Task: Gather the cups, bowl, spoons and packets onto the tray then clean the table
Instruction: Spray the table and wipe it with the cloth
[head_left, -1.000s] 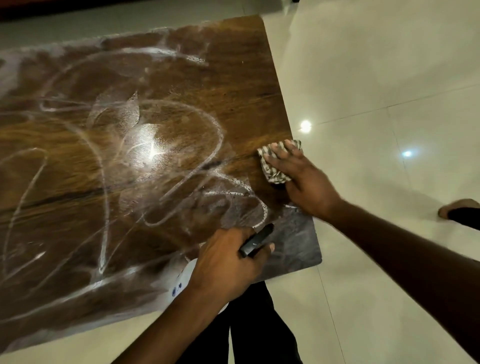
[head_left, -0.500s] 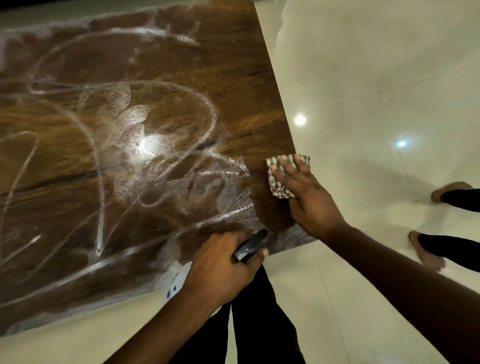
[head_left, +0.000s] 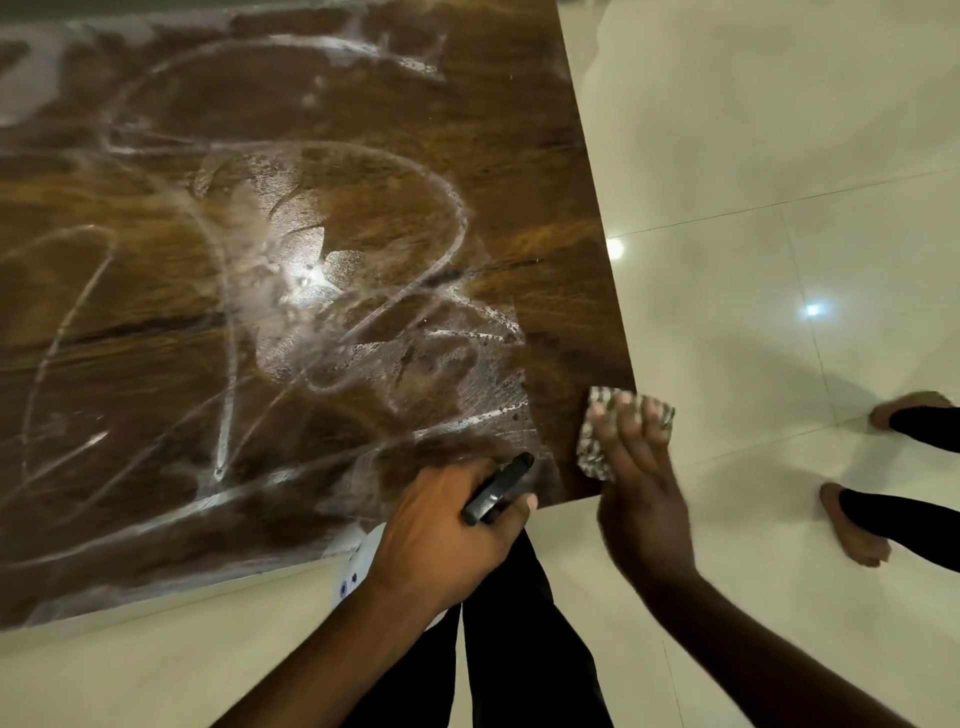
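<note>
The dark wooden table (head_left: 363, 130) is covered in white soapy smear lines and a wet shiny patch near its middle. My right hand (head_left: 639, 493) presses a checked cloth (head_left: 592, 447) flat on the table's near right corner, fingers spread over it. My left hand (head_left: 441, 535) grips a white spray bottle (head_left: 358, 566) with a black trigger head (head_left: 498, 488), held at the table's near edge. No cups, bowl, spoons, packets or tray are in view.
Glossy cream floor tiles (head_left: 753, 156) surround the table on the right and near sides. Another person's bare feet (head_left: 852, 525) in dark trousers stand on the floor at the right. My own dark trouser legs (head_left: 509, 634) are below the table edge.
My right hand has slid the cloth along the right edge toward me, down to the near right corner. The left hand with the spray bottle stays at the near edge.
</note>
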